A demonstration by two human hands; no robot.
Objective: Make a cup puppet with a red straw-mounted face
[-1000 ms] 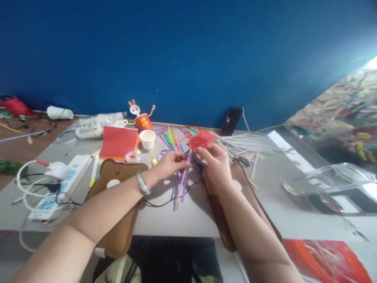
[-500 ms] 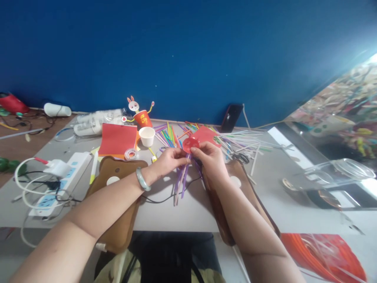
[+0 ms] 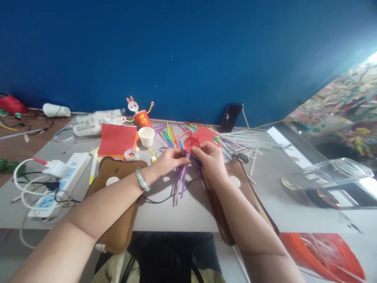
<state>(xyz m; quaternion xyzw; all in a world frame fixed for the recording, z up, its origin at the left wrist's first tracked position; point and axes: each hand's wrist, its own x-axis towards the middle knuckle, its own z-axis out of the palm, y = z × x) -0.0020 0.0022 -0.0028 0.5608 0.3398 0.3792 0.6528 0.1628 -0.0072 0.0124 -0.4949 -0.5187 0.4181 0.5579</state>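
Observation:
My left hand (image 3: 171, 160) is closed in a pinch, thumb against fingers, just left of a red round disc. What lies between its fingertips is too small to make out. A thumb and fingers of my right hand (image 3: 209, 157) grip the lower right edge of the red disc (image 3: 191, 144), which looks shiny and partly see-through. Several purple and pale thin sticks (image 3: 181, 181) stretch from under my fingertips toward the table's front; I cannot tell whether they are held or lying there. Behind the disc is a red paper sheet (image 3: 204, 134).
Coloured sticks (image 3: 167, 135) spread along the back, with scissors (image 3: 240, 157) at right. A white paper cup (image 3: 146, 136), a rabbit figure on a red cup (image 3: 142, 118), red paper (image 3: 118, 139) and a tape roll (image 3: 130, 155) stand left. A phone (image 3: 231, 118) leans against the wall.
Both hands keep almost the same place and grip. The red disc has turned or tilted slightly between the fingers. The whole view has shifted a little.

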